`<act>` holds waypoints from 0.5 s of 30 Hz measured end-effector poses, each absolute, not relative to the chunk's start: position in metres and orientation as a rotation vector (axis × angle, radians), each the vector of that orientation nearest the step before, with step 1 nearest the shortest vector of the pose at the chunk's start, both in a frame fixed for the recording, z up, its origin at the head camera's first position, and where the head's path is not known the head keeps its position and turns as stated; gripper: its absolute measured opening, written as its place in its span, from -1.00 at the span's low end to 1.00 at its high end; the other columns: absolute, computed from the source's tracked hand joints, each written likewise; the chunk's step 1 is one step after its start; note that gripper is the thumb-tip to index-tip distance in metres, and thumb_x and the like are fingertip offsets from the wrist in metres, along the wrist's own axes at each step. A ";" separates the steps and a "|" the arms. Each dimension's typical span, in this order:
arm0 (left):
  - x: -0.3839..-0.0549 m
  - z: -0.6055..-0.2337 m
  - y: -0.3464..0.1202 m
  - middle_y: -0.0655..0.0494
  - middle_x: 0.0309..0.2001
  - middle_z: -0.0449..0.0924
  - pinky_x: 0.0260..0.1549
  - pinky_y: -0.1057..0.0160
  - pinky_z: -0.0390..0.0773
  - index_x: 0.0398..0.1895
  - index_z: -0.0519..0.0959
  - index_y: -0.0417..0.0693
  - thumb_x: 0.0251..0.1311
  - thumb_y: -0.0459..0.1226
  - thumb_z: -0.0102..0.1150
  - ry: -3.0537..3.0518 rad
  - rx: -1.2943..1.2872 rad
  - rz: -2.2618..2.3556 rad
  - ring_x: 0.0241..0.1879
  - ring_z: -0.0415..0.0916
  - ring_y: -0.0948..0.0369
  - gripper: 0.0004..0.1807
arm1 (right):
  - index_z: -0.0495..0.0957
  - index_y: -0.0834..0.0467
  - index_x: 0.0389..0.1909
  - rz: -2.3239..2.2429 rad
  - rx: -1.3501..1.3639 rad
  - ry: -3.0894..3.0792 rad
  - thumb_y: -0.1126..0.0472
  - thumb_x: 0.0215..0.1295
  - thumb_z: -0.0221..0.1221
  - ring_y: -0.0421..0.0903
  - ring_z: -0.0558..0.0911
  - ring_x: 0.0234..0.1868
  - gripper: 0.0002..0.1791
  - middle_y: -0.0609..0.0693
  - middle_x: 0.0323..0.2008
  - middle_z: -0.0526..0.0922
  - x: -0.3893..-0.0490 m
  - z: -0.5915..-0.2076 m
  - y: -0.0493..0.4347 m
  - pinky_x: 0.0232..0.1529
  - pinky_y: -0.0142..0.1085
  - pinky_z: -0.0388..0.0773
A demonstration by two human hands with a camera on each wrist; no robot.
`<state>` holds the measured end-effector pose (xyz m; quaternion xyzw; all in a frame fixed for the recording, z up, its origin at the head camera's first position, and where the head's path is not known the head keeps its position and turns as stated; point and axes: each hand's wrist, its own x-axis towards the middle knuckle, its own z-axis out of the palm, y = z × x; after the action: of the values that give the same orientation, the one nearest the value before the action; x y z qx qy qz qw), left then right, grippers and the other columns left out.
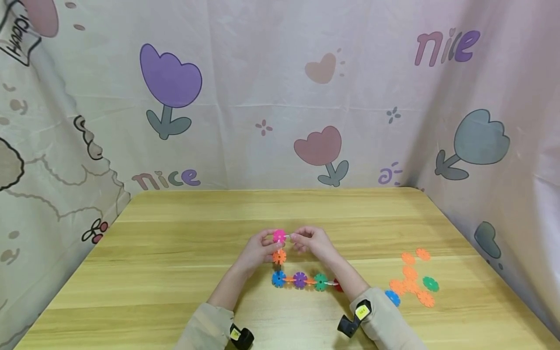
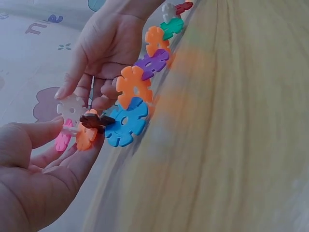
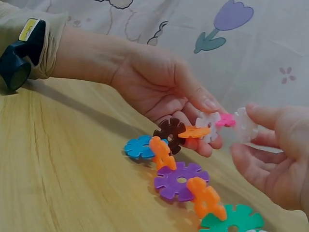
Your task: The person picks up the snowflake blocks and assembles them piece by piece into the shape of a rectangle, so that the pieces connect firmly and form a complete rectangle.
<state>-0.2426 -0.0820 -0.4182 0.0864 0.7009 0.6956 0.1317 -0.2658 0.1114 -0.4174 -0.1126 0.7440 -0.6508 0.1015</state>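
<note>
A chain of interlocking snowflake discs bends in an L on the table. My left hand holds its upper end, with thumb and fingers about the white disc beside the pink disc. My right hand pinches a second white disc at the pink disc's right edge. Below them come an orange disc and a brown disc. The lower arm runs from a blue disc through a purple disc and a green disc to a red disc, partly hidden by the right forearm in the head view.
To the right lie several loose orange discs, a green loose disc and a blue loose disc. The wooden table meets a printed curtain at the back and sides.
</note>
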 end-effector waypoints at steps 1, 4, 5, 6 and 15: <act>-0.242 -0.418 -0.082 -0.28 -0.06 0.54 -0.26 0.16 0.58 0.18 0.31 -0.29 0.24 -0.35 0.09 2.031 0.248 2.023 -0.25 0.57 0.14 -0.54 | 0.52 0.41 -0.20 -1.934 -0.336 2.179 0.27 0.23 0.18 0.03 0.64 -0.35 -0.74 0.26 -0.30 0.62 -0.266 -0.418 0.111 -0.30 -0.24 0.60; -0.242 -0.417 -0.082 -0.26 -0.08 0.55 -0.27 0.16 0.59 0.16 0.32 -0.29 0.23 -0.34 0.10 2.024 0.236 2.032 -0.27 0.57 0.14 -0.55 | 0.52 0.44 -0.18 -1.950 -0.369 2.179 0.27 0.24 0.17 0.11 0.65 -0.28 -0.72 0.26 -0.29 0.64 -0.265 -0.418 0.111 -0.25 -0.19 0.60; -0.242 -0.416 -0.083 -0.26 -0.08 0.55 -0.27 0.15 0.59 0.16 0.33 -0.29 0.23 -0.35 0.11 2.021 0.233 2.035 -0.28 0.57 0.14 -0.56 | 0.52 0.43 -0.19 -1.950 -0.370 2.186 0.26 0.24 0.18 0.12 0.64 -0.26 -0.73 0.24 -0.29 0.64 -0.264 -0.417 0.111 -0.23 -0.19 0.59; -0.241 -0.416 -0.083 -0.25 -0.09 0.56 -0.27 0.15 0.58 0.15 0.33 -0.28 0.22 -0.35 0.11 2.020 0.228 2.037 -0.28 0.57 0.14 -0.56 | 0.53 0.43 -0.20 -1.947 -0.378 2.195 0.26 0.24 0.18 0.13 0.64 -0.25 -0.72 0.23 -0.30 0.64 -0.263 -0.417 0.111 -0.22 -0.17 0.59; -0.239 -0.413 -0.084 -0.33 -0.12 0.54 -0.28 0.15 0.59 0.12 0.33 -0.32 0.21 -0.39 0.11 2.018 0.247 2.038 -0.32 0.59 0.12 -0.58 | 0.53 0.47 -0.23 -1.943 -0.388 2.235 0.29 0.21 0.20 0.20 0.63 -0.28 -0.73 0.28 -0.35 0.63 -0.258 -0.409 0.108 -0.18 0.02 0.54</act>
<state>-0.2395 -0.0838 -0.4132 0.0850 0.6950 0.7018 0.1310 -0.2577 0.1084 -0.4086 -0.1295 0.7461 -0.6486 0.0770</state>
